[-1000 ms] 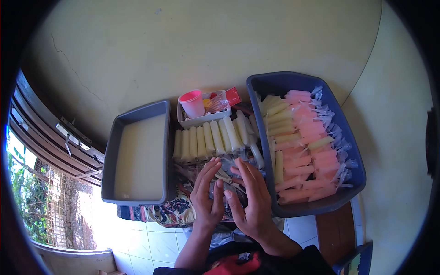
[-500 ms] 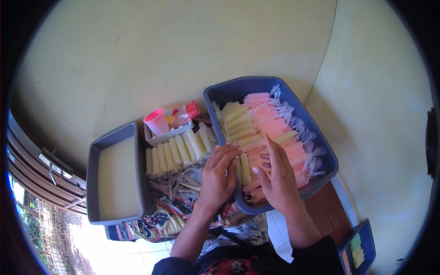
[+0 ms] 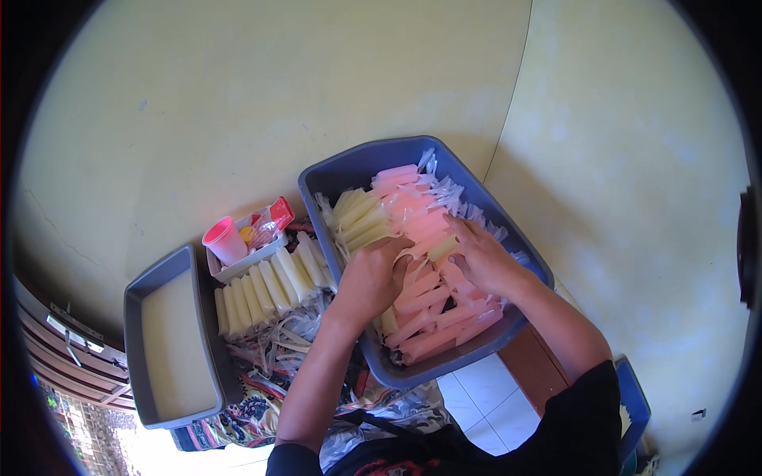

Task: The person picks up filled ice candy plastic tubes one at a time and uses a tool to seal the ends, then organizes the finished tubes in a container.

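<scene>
My left hand (image 3: 369,278) has its fingers closed around the tied plastic end of a pale yellow-green filled tube (image 3: 440,247), over the large blue-grey tub (image 3: 532,258). My right hand (image 3: 484,250) curls its fingers and thumb on that same tube from the right. Beneath and around my hands lie several pink wrapped tubes (image 3: 421,301) with clear knotted tails, and a cluster of pale yellow ones (image 3: 361,214) fills the tub's left part.
A grey tub (image 3: 175,349) of milky liquid stands left. Between the tubs are a row of pale filled tubes (image 3: 266,293), loose plastic bags (image 3: 278,341) and a small box (image 3: 266,242) with a pink cup (image 3: 226,239). A smaller blue tray (image 3: 635,381) is at lower right.
The view has swung right toward the pink-filled tub. Both hands have moved from in front of the middle row into that tub and have closed on a yellow-green tube there.
</scene>
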Tool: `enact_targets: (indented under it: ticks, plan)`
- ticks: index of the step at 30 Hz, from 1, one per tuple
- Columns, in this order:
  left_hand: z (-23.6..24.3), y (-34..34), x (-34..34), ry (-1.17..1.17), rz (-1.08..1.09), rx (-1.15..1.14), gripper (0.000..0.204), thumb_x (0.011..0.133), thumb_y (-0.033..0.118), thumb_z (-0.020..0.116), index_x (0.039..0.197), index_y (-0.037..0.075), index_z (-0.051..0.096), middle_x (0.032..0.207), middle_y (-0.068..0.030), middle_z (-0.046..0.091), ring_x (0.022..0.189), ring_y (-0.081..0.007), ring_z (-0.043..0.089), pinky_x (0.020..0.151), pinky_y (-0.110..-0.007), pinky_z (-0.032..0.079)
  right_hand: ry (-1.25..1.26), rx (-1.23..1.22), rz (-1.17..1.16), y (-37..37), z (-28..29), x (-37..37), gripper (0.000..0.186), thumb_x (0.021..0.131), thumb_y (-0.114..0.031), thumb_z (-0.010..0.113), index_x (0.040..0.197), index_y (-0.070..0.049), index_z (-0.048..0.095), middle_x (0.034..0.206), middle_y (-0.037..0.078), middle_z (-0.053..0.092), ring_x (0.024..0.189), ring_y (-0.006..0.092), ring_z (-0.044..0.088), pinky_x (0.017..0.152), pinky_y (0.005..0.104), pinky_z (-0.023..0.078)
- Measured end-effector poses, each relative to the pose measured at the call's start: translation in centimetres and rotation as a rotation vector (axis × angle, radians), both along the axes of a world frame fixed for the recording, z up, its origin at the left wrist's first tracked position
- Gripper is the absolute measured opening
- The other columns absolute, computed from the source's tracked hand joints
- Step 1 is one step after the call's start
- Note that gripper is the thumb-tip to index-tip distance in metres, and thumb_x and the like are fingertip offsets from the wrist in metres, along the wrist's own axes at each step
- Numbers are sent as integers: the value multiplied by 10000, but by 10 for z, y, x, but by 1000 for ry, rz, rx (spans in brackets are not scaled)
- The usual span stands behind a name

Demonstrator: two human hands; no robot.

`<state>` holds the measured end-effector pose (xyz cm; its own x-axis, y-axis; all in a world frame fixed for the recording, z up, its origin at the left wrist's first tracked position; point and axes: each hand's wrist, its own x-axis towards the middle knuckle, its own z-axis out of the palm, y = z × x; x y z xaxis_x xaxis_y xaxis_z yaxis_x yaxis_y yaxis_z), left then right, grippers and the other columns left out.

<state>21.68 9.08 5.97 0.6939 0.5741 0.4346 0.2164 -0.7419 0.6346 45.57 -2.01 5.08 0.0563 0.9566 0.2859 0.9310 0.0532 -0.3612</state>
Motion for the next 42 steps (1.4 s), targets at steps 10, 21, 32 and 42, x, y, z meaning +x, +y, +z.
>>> enact_targets:
  ticks: [10,21,32,42]
  plan:
    - [-3,31,43,460,-216,2,358,994,92,734,1340,1,731,1248,-253,766,1175,-418,736,1021,-471,577,-113,-114,127,35,-48,56,367,912,9,696,1277,40,681,1284,226,702,1267,407,671,1074,492,557]
    - [-19,38,42,607,-381,-176,446,1058,156,695,1481,21,657,1359,-242,743,1238,-376,731,1046,-460,568,-358,-53,123,35,-52,42,227,900,-99,704,1124,-66,728,1085,131,722,1099,335,716,938,465,576]
    - [0,8,16,245,-141,-130,396,1071,134,675,1433,-25,662,1272,-247,774,1093,-391,777,963,-436,600,145,14,100,3,9,-7,295,990,-72,772,1231,37,643,1049,200,740,996,385,752,875,472,597]
    - [22,-61,-60,-194,118,-109,433,1050,50,679,1462,-72,629,1121,-306,746,981,-492,748,843,-481,587,418,149,137,-16,49,-117,414,1024,-40,749,1396,50,591,1083,227,803,968,317,825,815,386,648]
